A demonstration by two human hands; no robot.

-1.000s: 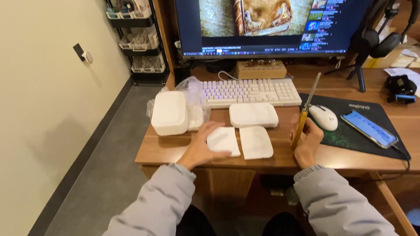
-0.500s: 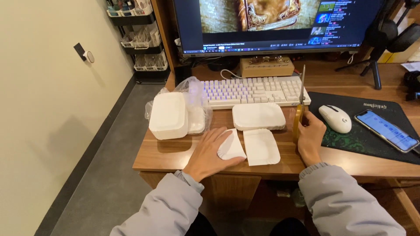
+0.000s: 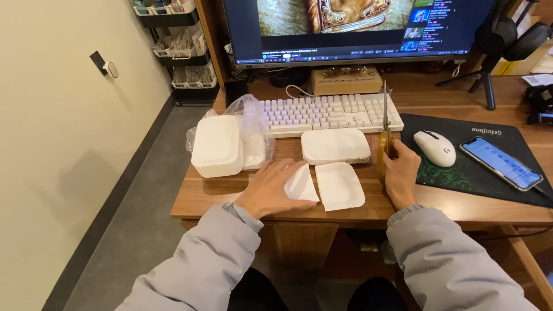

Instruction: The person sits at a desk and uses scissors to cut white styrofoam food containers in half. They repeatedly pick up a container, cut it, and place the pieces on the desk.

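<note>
A: Starting at nine o'clock, what's there?
B: A stack of white foam trays (image 3: 217, 145) by a plastic bag (image 3: 252, 115), uncut as far as I can see. At the centre, a whole tray (image 3: 336, 145), with two smaller white pieces before it.
A: And the hands?
B: The left hand (image 3: 269, 189) lies flat, fingers spread, pressing the left piece (image 3: 302, 184); the right piece (image 3: 339, 185) lies free just beside. At three o'clock, the right hand (image 3: 400, 173) grips yellow-handled scissors (image 3: 383, 137), blades up and together.

One head-worn camera looks steeply down and forward, close over the wooden desk (image 3: 230, 193).
</note>
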